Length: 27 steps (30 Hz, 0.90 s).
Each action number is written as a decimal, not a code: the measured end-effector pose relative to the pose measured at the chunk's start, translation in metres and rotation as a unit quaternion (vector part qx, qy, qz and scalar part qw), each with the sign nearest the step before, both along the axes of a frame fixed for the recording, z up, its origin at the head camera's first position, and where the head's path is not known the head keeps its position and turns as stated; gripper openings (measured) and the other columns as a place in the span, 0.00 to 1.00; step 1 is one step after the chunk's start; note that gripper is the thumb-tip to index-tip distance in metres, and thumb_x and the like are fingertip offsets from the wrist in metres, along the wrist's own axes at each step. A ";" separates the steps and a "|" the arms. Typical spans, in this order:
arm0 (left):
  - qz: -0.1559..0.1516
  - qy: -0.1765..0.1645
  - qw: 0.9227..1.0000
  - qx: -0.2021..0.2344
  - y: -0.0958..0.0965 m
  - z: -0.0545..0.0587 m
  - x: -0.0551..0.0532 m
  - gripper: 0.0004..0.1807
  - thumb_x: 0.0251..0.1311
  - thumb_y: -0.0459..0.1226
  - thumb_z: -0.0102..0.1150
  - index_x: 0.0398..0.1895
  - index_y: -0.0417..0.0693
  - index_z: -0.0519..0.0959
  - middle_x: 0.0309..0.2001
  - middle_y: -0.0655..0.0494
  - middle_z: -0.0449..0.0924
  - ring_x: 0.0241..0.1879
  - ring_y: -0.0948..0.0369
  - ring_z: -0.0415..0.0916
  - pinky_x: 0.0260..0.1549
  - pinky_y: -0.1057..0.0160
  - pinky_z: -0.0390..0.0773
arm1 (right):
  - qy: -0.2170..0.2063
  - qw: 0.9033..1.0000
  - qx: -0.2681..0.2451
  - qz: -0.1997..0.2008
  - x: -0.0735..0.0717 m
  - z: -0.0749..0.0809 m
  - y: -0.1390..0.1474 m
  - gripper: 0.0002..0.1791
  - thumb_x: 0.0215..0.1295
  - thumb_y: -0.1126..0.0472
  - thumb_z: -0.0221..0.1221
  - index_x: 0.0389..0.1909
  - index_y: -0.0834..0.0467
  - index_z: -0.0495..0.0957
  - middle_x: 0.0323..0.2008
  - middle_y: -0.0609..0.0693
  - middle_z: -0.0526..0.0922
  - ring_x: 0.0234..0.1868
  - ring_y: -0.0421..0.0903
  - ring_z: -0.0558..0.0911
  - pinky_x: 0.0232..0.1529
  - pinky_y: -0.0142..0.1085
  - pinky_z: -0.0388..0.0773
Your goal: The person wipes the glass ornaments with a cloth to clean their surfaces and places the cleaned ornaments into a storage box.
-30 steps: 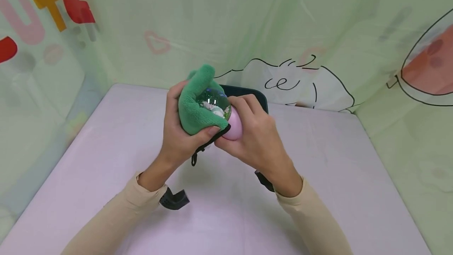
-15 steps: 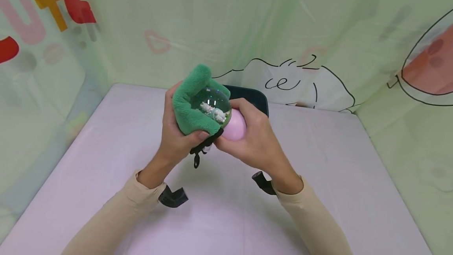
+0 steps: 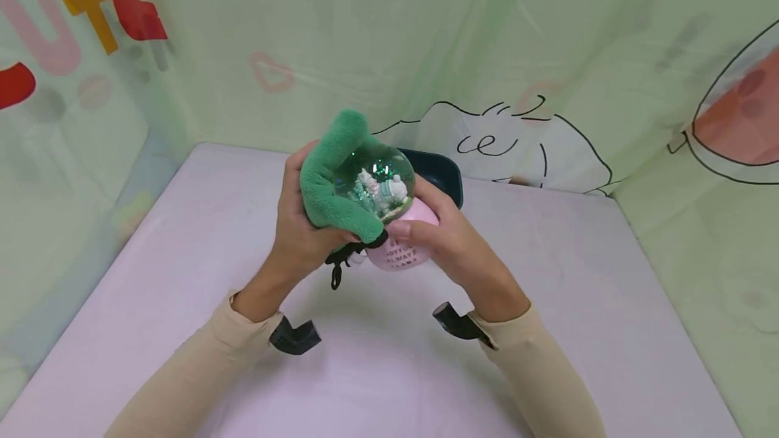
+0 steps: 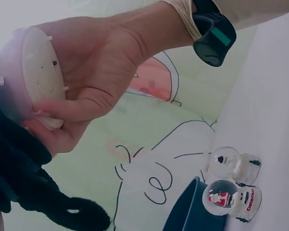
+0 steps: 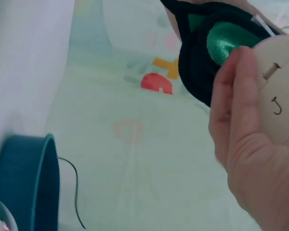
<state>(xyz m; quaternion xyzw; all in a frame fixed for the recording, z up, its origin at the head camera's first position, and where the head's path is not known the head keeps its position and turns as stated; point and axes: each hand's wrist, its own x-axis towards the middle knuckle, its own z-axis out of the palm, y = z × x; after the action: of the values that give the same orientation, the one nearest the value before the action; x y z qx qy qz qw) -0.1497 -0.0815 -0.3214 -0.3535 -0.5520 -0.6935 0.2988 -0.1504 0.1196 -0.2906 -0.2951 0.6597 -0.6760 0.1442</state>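
A snow globe [image 3: 391, 188] with white figures and glitter inside lies tilted between my hands. Its pink base [image 3: 395, 255] carries lettering, and a pale round underside [image 5: 282, 91] faces the right wrist camera. My left hand [image 3: 299, 222] grips a green plush cloth [image 3: 322, 188] with black edging and a hanging loop, folded around the globe's left side. My right hand [image 3: 453, 235] holds the pink base, thumb across its front; the left wrist view shows that right hand [image 4: 96, 72] from below. Cloth and hand hide part of the globe.
Behind my hands a dark teal bin [image 3: 447, 178] stands at the back of the pale table [image 3: 377, 370]. In the left wrist view, two small snow globes, one with a red figure [image 4: 220, 197], stand beside it. Printed curtains enclose the table.
The globe has turned, bringing the base's lettering and more of the figures into view. My right thumb has shifted onto the base's front. The cloth has slid slightly left.
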 end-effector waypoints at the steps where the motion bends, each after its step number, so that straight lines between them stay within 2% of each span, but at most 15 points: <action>1: 0.002 -0.002 1.000 0.006 -0.001 -0.001 -0.001 0.52 0.47 0.60 0.74 0.70 0.43 0.63 0.65 0.55 0.72 0.63 0.50 0.70 0.63 0.51 0.71 | -0.019 1.000 -0.017 0.012 -0.001 -0.002 0.001 0.28 0.57 0.60 0.56 0.61 0.57 0.70 0.50 0.52 0.77 0.47 0.49 0.80 0.44 0.39 0.83; 4: 0.008 -0.030 0.999 0.022 -0.004 -0.002 -0.001 0.50 0.51 0.59 0.73 0.70 0.43 0.62 0.66 0.54 0.71 0.63 0.49 0.70 0.64 0.53 0.71 | -0.058 0.995 -0.068 0.054 -0.006 -0.007 0.003 0.23 0.63 0.56 0.53 0.60 0.53 0.70 0.47 0.49 0.79 0.44 0.44 0.82 0.44 0.37 0.82; 7: 0.001 -0.080 0.995 0.062 -0.007 -0.002 0.000 0.50 0.51 0.59 0.74 0.70 0.44 0.63 0.63 0.52 0.72 0.61 0.50 0.71 0.62 0.56 0.72 | -0.082 0.984 -0.120 0.099 -0.010 -0.010 0.003 0.23 0.69 0.49 0.56 0.61 0.53 0.70 0.48 0.49 0.82 0.48 0.48 0.85 0.45 0.40 0.83; 10: -0.024 -0.133 0.984 0.121 -0.009 -0.003 -0.001 0.49 0.48 0.59 0.76 0.68 0.47 0.64 0.58 0.51 0.73 0.56 0.53 0.73 0.57 0.60 0.75 | -0.115 0.972 -0.164 0.125 -0.012 -0.011 0.002 0.25 0.70 0.44 0.59 0.62 0.52 0.73 0.52 0.49 0.81 0.53 0.50 0.84 0.48 0.40 0.82; 12: -0.042 -0.160 0.973 0.161 -0.010 -0.004 -0.002 0.47 0.46 0.58 0.78 0.65 0.49 0.66 0.55 0.51 0.74 0.52 0.56 0.74 0.54 0.63 0.77 | -0.148 0.960 -0.192 0.138 -0.012 -0.011 0.001 0.28 0.70 0.42 0.61 0.64 0.51 0.71 0.55 0.49 0.80 0.55 0.50 0.83 0.51 0.39 0.82; 15: -0.059 -0.188 0.960 0.197 -0.014 -0.005 -0.003 0.44 0.45 0.57 0.79 0.61 0.50 0.67 0.52 0.52 0.75 0.50 0.59 0.76 0.51 0.65 0.78 | -0.183 0.942 -0.234 0.159 -0.011 -0.010 -0.002 0.33 0.73 0.44 0.58 0.73 0.52 0.62 0.60 0.52 0.77 0.59 0.53 0.81 0.55 0.38 0.81; 19: -0.090 -0.207 0.950 0.217 -0.017 -0.004 -0.004 0.41 0.47 0.57 0.78 0.59 0.52 0.68 0.50 0.54 0.76 0.48 0.61 0.77 0.49 0.66 0.79 | -0.208 0.923 -0.275 0.173 -0.013 -0.008 -0.004 0.40 0.75 0.44 0.55 0.77 0.57 0.50 0.63 0.59 0.75 0.60 0.61 0.81 0.54 0.41 0.82; 21: -0.108 -0.217 0.945 0.220 -0.019 -0.004 -0.003 0.40 0.47 0.57 0.77 0.58 0.53 0.68 0.49 0.55 0.76 0.49 0.61 0.77 0.50 0.67 0.78 | -0.218 0.919 -0.282 0.168 -0.014 -0.007 -0.003 0.42 0.73 0.44 0.57 0.76 0.59 0.50 0.62 0.58 0.75 0.59 0.60 0.81 0.51 0.41 0.83; 23: -0.123 -0.233 0.939 0.221 -0.021 -0.004 -0.002 0.39 0.48 0.58 0.76 0.57 0.53 0.70 0.48 0.56 0.76 0.49 0.62 0.77 0.50 0.68 0.77 | -0.221 0.922 -0.277 0.160 -0.015 -0.007 -0.003 0.41 0.70 0.44 0.60 0.74 0.59 0.54 0.60 0.57 0.76 0.58 0.57 0.82 0.50 0.40 0.83; 25: -0.132 -0.254 0.934 0.215 -0.024 -0.005 0.000 0.37 0.49 0.61 0.75 0.57 0.54 0.72 0.48 0.59 0.77 0.50 0.64 0.76 0.52 0.69 0.76 | -0.216 0.929 -0.260 0.151 -0.017 -0.006 -0.001 0.39 0.67 0.43 0.62 0.70 0.59 0.60 0.56 0.56 0.78 0.56 0.54 0.83 0.48 0.41 0.84; 27: -0.149 -0.279 0.925 0.209 -0.027 -0.006 0.002 0.36 0.50 0.62 0.73 0.56 0.55 0.73 0.49 0.61 0.77 0.51 0.65 0.75 0.55 0.69 0.74 | -0.207 0.936 -0.244 0.144 -0.018 -0.006 0.000 0.35 0.66 0.42 0.62 0.64 0.60 0.68 0.52 0.55 0.81 0.54 0.52 0.83 0.45 0.42 0.84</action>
<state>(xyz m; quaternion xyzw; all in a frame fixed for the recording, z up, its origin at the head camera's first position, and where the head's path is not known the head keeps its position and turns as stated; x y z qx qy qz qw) -0.1480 -0.1088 -0.3276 -0.1535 -0.3962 -0.9004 0.0934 -0.1686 0.1198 -0.2961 -0.2664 0.3803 -0.8344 0.2971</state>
